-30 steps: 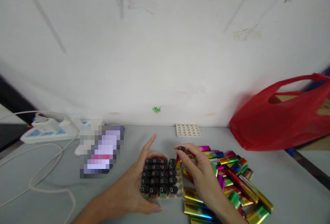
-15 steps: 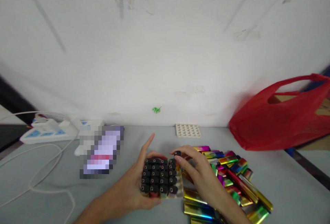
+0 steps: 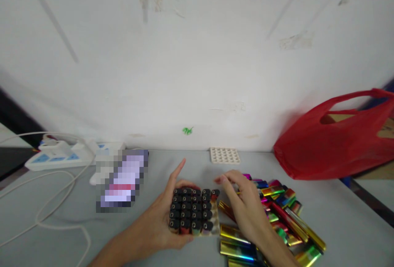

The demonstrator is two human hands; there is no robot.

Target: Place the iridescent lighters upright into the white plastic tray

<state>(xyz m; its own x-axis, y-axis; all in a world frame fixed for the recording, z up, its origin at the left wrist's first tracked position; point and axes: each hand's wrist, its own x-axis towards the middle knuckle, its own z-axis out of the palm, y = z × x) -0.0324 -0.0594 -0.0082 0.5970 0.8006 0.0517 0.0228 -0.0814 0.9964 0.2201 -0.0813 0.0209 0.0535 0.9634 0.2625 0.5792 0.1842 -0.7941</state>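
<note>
My left hand [image 3: 160, 213] is wrapped round the left side of a pale tray [image 3: 214, 231], its index finger stretched up and its thumb along the near edge. In the tray stand several black-topped pieces [image 3: 186, 206] in rows, with shiny coloured bodies below. One black-topped piece [image 3: 214, 193] is in the far right corner; the slots nearer me in that column are bare. Just right of the tray hovers my right hand [image 3: 240, 197], fingers half curled and thumb close to the index finger, with nothing visible between them. Beside and beneath it lie shiny metallic-coloured pieces [image 3: 286, 217].
A white holed tray [image 3: 224, 155] lies by the wall. At the right is a red plastic bag [image 3: 332, 144] over a cardboard box. On the left are a power strip [image 3: 61, 158], white cables [image 3: 72, 181] and a blurred phone [image 3: 124, 179].
The black-topped piece that my right hand pinched now sits in the tray's far right corner, let go. My right hand has moved slightly right. My left hand keeps hold of the tray.
</note>
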